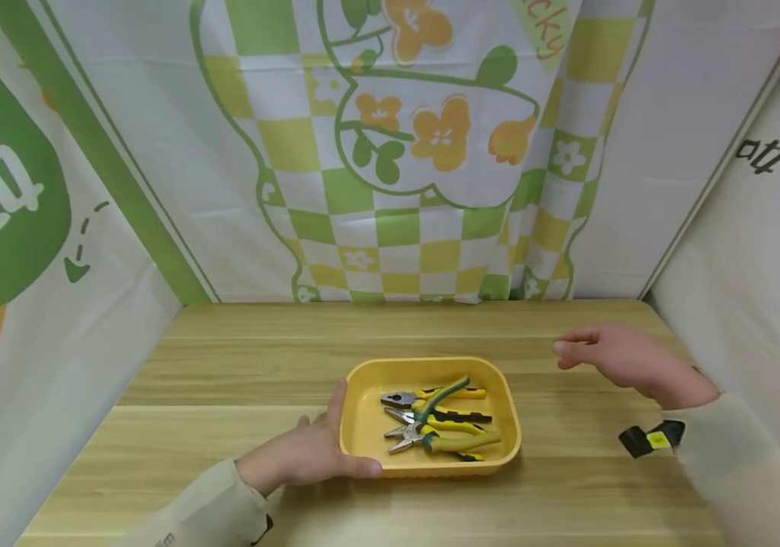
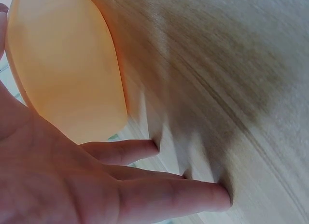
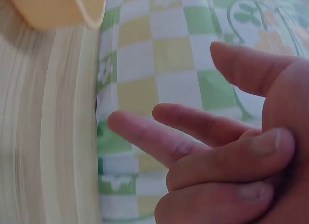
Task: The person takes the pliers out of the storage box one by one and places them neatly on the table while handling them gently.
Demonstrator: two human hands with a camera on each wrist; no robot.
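Note:
A yellow plastic tray [image 1: 362, 425] stands on the wooden table and holds several pliers. Among them are pliers with black-and-yellow handles [image 1: 461, 417] and, lying on top, a pair with green-and-yellow handles [image 1: 461, 443], jaws spread toward the left. My left hand [image 1: 314, 452] rests against the tray's near left corner, thumb along the front side and index finger by the left wall. In the left wrist view its other fingers [image 2: 174, 200] stretch straight to the tabletop beside the tray [image 2: 67, 64]. Right of the tray, my right hand [image 1: 625, 361] hovers holding nothing, some fingers extended and others bent.
The wooden table [image 1: 225, 365] ends at a checkered green-and-white curtain [image 1: 396, 228] behind. White printed cloths flank it at the left [image 1: 109, 319] and right [image 1: 738, 251]. A black strap piece [image 1: 649, 439] sits at the right sleeve.

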